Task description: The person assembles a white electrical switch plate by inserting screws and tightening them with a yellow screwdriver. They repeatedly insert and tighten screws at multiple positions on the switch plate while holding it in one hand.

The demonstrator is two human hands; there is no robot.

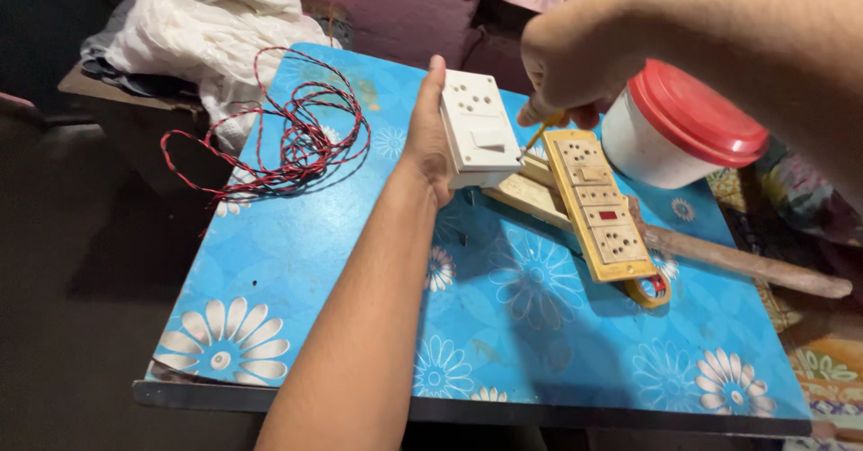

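Head view: left hand grips white socket box

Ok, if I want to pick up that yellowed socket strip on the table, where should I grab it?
Probably pinch the socket strip across its long side edges near the middle, coming from above. It is long, narrow and lies face-up, propped on the wooden stick, so the sides are exposed. Its far end sits close under the right hand, so stay clear of that end.

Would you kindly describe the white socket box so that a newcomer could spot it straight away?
On the blue flowered table, look near the far edge, right of the coil of red twisted wire. The white socket box stands upright against the left hand. Unlike the yellowed socket strip lying flat beside it, it is white, short and lifted.
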